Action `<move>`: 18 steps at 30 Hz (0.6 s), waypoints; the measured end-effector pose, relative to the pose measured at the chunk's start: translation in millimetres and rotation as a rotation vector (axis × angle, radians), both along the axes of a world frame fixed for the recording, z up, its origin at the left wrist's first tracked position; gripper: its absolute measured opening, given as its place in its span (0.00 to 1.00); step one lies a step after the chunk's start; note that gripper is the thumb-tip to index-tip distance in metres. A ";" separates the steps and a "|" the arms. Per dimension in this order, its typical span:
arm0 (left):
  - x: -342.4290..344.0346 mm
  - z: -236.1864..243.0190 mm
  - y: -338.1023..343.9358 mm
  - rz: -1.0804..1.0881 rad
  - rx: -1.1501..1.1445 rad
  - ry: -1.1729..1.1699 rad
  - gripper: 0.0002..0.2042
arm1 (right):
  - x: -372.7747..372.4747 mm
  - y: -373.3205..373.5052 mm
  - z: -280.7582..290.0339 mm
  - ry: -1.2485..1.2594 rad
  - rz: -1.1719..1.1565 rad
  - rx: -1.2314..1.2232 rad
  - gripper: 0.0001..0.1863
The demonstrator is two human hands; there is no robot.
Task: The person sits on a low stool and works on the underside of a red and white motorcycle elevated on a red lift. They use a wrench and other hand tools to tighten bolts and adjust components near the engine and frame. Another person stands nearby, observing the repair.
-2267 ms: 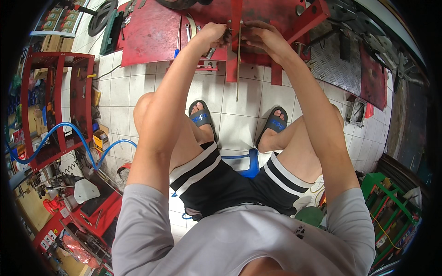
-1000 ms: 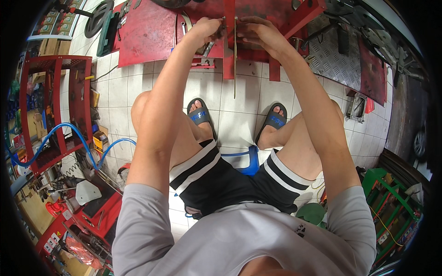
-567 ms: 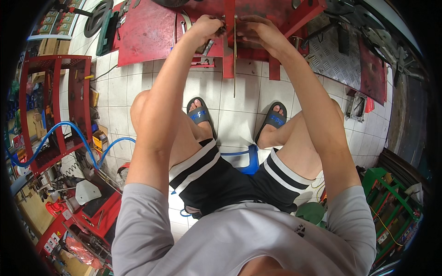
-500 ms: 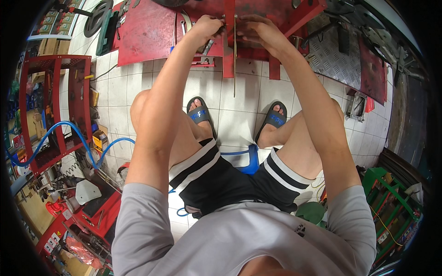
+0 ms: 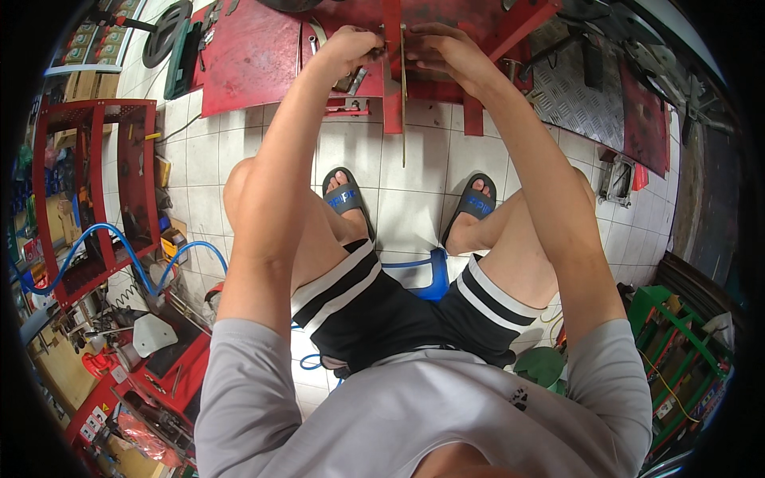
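Head view: both arms extended forward to a red metal frame (image 5: pixel 446 32) lying on the tiled floor (image 5: pixel 422 191). Left hand (image 5: pixel 351 48) closed around a small metal part at the frame's upright red bar (image 5: pixel 391 88). Right hand (image 5: pixel 446 52) gripping the top of a thin brass-coloured rod (image 5: pixel 403 103), which hangs down beside that bar. Person seated on blue stool (image 5: pixel 430 275).

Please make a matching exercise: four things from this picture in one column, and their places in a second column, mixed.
Things:
1. thin metal rod
2. blue hose
3. green rack
4. blue stool

Places:
a. lower right, near the person's right arm
b. under the seated person, between the legs
c. between the left hand and the right hand, hanging down
d. at the left, by a red frame

Pairs: 1-c, 2-d, 3-a, 4-b
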State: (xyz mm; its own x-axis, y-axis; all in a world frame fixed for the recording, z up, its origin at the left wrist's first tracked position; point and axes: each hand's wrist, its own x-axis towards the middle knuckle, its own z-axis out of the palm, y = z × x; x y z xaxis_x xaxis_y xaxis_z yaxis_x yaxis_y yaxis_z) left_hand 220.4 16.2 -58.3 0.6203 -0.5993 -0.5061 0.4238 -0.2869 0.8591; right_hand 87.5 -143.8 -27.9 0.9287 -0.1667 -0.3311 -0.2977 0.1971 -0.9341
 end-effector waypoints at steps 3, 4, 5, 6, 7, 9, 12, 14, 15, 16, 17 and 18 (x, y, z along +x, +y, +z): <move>1.4 0.8 1.6 -0.046 0.038 -0.006 0.07 | 2.5 1.5 -1.9 -0.002 -0.002 0.004 0.20; 2.2 1.2 2.6 -0.066 0.053 -0.008 0.07 | 3.2 2.2 -2.8 -0.006 0.003 -0.003 0.20; 0.2 3.1 0.8 -0.077 0.067 -0.009 0.08 | 2.9 0.6 -5.9 -0.007 0.003 -0.013 0.20; -2.1 4.9 -0.5 -0.087 0.080 -0.010 0.08 | 3.4 0.0 -9.7 -0.004 -0.002 -0.024 0.19; -4.4 6.6 -2.3 -0.097 0.094 -0.011 0.08 | 4.8 0.5 -13.8 -0.002 -0.007 -0.036 0.18; -6.7 4.1 -1.6 -0.066 0.118 -0.035 0.09 | 8.3 4.1 -21.3 -0.010 -0.022 -0.060 0.16; -8.1 2.5 -4.3 -0.046 0.208 -0.078 0.10 | 15.2 7.7 -36.6 -0.038 -0.085 -0.117 0.13; -7.6 1.7 -5.3 -0.036 0.248 -0.095 0.11 | 22.3 8.1 -48.0 -0.061 -0.148 -0.176 0.11; -7.4 1.0 -5.3 -0.028 0.250 -0.097 0.11 | 25.4 7.6 -53.8 -0.064 -0.165 -0.242 0.11; -6.9 0.6 -5.6 -0.021 0.251 -0.099 0.12 | 28.4 6.6 -59.2 -0.068 -0.183 -0.309 0.11; -8.5 1.3 -6.3 -0.015 0.262 -0.125 0.12 | 30.0 7.0 -61.7 -0.069 -0.198 -0.375 0.11; -11.2 1.6 -7.6 -0.010 0.273 -0.151 0.12 | 30.7 6.4 -63.7 -0.071 -0.200 -0.393 0.11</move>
